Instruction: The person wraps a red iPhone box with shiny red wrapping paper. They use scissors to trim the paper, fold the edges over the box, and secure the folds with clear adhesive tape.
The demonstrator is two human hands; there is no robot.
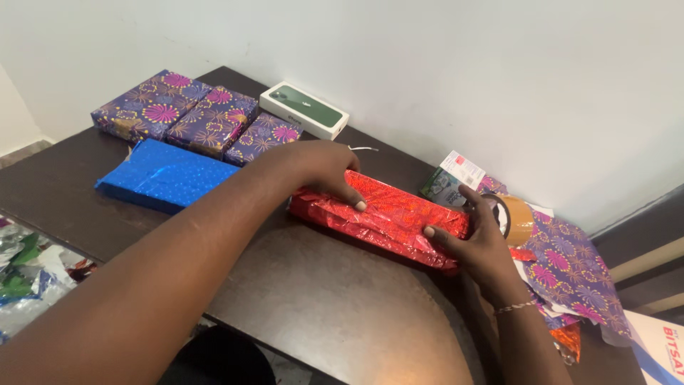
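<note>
Red foil caught the light right in the middle of the dark table [320, 306], and that was where the action sat: a long parcel in shiny red wrapping [381, 214], lying flat and slanted across the tabletop. The left hand [320, 171] pressed down on its upper-left end, palm on top, fingers curled over the near edge with a thumb tip showing against the foil. The right hand [477, 239] clamped the other end, thumb on the top face, fingers wrapped round the far side, a thin bracelet at the wrist. Both hands were grasping the parcel, neither one slack.

Behind the right hand stood a roll of brown tape [516, 217], just beside the parcel's end, with loose purple patterned paper [570, 271] spilling off toward the table's right edge. A small green-and-white packet [449, 182] lay near the wall [427, 64].

Further left, a blue wrapped parcel [167, 175] rested well apart from the red one. Beyond it, three purple patterned parcels [206, 117] sat side by side, touching, and a white box with a green picture on its lid [304, 109] lay against the wall. Scraps of foil [28, 274] littered the floor at lower left.
</note>
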